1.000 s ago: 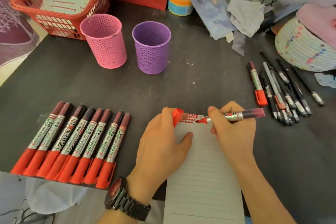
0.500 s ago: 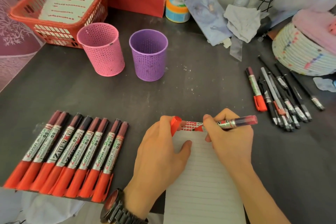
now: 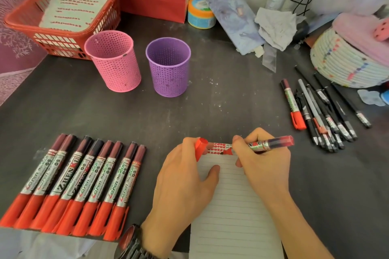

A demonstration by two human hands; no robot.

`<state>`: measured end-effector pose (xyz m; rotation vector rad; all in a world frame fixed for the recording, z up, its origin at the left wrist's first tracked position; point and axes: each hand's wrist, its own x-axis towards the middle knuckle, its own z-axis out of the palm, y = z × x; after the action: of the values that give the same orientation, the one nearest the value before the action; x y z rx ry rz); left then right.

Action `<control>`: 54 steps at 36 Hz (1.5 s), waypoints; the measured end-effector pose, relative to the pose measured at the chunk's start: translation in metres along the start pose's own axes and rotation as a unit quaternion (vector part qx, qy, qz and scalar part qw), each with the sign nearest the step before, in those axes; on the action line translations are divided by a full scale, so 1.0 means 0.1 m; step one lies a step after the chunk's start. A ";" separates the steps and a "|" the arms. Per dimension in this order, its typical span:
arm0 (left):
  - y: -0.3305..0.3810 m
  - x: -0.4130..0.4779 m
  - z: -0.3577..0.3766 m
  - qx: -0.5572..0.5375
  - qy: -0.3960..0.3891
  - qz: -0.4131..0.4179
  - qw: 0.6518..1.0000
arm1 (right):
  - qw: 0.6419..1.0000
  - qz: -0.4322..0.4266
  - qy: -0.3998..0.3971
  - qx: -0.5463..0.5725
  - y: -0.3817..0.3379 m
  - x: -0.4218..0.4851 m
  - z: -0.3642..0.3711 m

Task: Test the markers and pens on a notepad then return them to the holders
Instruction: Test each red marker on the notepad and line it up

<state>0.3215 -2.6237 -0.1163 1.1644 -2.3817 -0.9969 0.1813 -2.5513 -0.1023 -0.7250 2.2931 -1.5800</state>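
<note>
Head view: I am watching the right hand (image 3: 263,166) gripping an uncapped red marker (image 3: 271,143), its tip touching the top strip of the notepad (image 3: 231,216), where a row of red test marks is showing. The left hand (image 3: 185,176) is pinching the marker's red cap (image 3: 200,149) in its fingers while its thumb is pressing the page flat. I am judging the step in hand to be the ink test of this marker.

Eight capped red markers (image 3: 69,185) are lying side by side on the dark table (image 3: 210,107), left of the notepad. One more capped marker (image 3: 292,103) and a bunch of dark pens (image 3: 324,115) are lying well to the right. The pink holder (image 3: 113,61) and the purple holder (image 3: 168,67) are standing upright beyond the notepad; no pen is rising above either rim.

Next move, as I am judging it: lift the tip, align cap and tip, press until seated, then place the marker aside or into a holder. Misalignment is risking ink on the fingers.
</note>
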 end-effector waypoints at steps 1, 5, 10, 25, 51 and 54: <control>0.00 0.00 0.00 0.000 0.000 0.000 1.000 | 1.000 0.000 0.001 0.001 0.00 0.00 0.00; -0.01 0.00 0.00 -0.004 -0.004 0.001 1.000 | 1.000 -0.002 0.002 -0.001 0.00 0.00 0.00; 0.00 0.00 -0.01 -0.004 -0.009 -0.001 1.000 | 1.000 -0.009 0.008 0.001 0.01 0.01 0.01; -0.01 0.01 0.01 0.001 -0.002 -0.007 1.000 | 1.000 -0.015 0.006 0.000 0.02 0.01 0.00; -0.04 0.03 0.03 -0.003 -0.005 -0.015 1.000 | 0.993 0.014 0.029 0.114 -0.03 0.02 -0.11; -0.03 0.04 0.02 -0.003 -0.014 -0.014 1.000 | 0.986 0.022 0.005 0.164 -0.12 0.00 -0.20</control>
<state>0.3196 -2.6269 -0.1203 1.1915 -2.3885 -1.0354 0.1744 -2.5391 -0.0834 -0.5780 1.9688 -1.8783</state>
